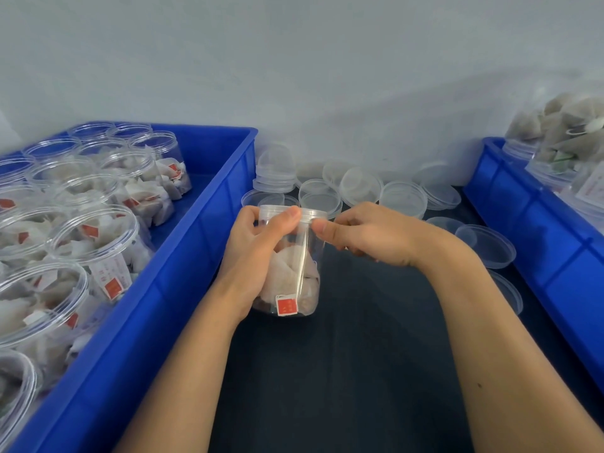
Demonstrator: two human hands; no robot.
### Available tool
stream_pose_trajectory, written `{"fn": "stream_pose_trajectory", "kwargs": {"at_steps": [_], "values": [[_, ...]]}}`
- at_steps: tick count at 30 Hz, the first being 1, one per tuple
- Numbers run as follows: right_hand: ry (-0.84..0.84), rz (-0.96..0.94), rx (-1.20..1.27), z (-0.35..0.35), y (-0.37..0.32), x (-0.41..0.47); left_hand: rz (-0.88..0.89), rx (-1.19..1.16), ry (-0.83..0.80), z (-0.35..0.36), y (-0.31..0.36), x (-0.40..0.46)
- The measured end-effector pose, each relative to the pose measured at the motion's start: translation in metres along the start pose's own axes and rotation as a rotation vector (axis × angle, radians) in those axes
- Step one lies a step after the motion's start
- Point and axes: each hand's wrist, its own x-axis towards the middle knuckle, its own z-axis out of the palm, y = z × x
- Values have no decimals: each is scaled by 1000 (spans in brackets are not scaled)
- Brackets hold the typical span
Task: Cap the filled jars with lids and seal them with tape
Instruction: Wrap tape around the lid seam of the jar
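both hands (pixel 258 246) grip capped jar (pixel 294 276).

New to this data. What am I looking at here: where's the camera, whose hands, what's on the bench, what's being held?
There is no robot here, just a person working with bare hands. The single picture comes from a wide-angle camera worn on the head, looking forward and down.

The left hand grips a clear plastic jar filled with tea bags. A lid already sits on it. The right hand pinches at the lid's rim, probably handling clear tape, which is too faint to confirm.

On the dark table, loose clear lids lie along the wall. The left blue crate holds open filled jars. The right blue crate holds more jars.
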Motion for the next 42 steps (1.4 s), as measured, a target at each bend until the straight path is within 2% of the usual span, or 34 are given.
{"fn": "stream_pose_trajectory", "kwargs": {"at_steps": [6, 11, 14, 18, 22, 25, 27, 38, 42], "values": [[-120, -15, 232, -7, 5, -6, 52, 5, -17, -1, 2, 0], [-110, 3, 223, -8, 11, -6, 38, 51, -28, -6, 5, 0], [-97, 5, 195, -7, 10, -3, 55, 72, 40, -5, 6, 1], [-40, 2, 74, -4, 7, 2, 57, 80, 87, 4, 4, 0], [16, 6, -15, -2, 8, 5, 80, 178, 70, 12, 3, -4], [11, -15, -16, -1, 7, 5, 82, 263, 124, 14, 4, -3], [11, -39, -5, -1, 5, 5, 76, 240, 154, 13, 4, -3], [260, -73, -75, 9, 5, 10, 20, 137, 157, 1, 5, -2], [252, -76, -54, 11, 6, 12, 1, 106, 124, -1, 7, -2]]}}
